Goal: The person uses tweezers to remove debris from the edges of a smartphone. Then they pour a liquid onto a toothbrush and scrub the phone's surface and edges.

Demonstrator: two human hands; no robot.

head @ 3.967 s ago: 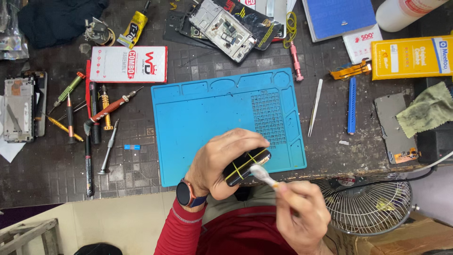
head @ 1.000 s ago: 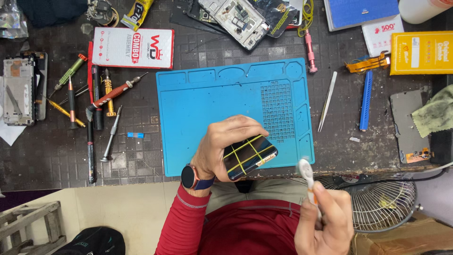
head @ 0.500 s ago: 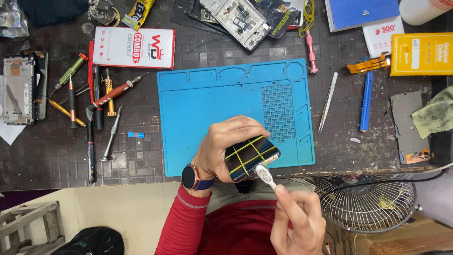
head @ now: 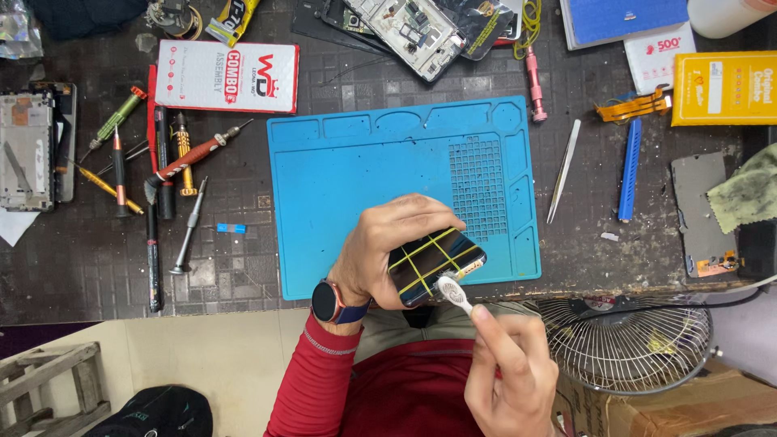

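Observation:
My left hand (head: 387, 247) grips a dark phone (head: 435, 265) crossed with yellow tape strips, held over the near edge of a blue work mat (head: 388, 170). A watch sits on that wrist, above a red sleeve. My right hand (head: 506, 368) holds a small white brush (head: 453, 293), its head touching the phone's lower edge.
Several screwdrivers (head: 154, 174) lie left of the mat, with a red and white box (head: 227, 77) behind them. White tweezers (head: 563, 170) and a blue pry tool (head: 629, 170) lie to the right. An opened phone (head: 417, 28) sits at the back, a wire-guarded fan (head: 627, 340) near right.
My right hand had drawn the brush away from the phone, then brought it back; its head now rests against the phone's lower edge. My left hand barely moved.

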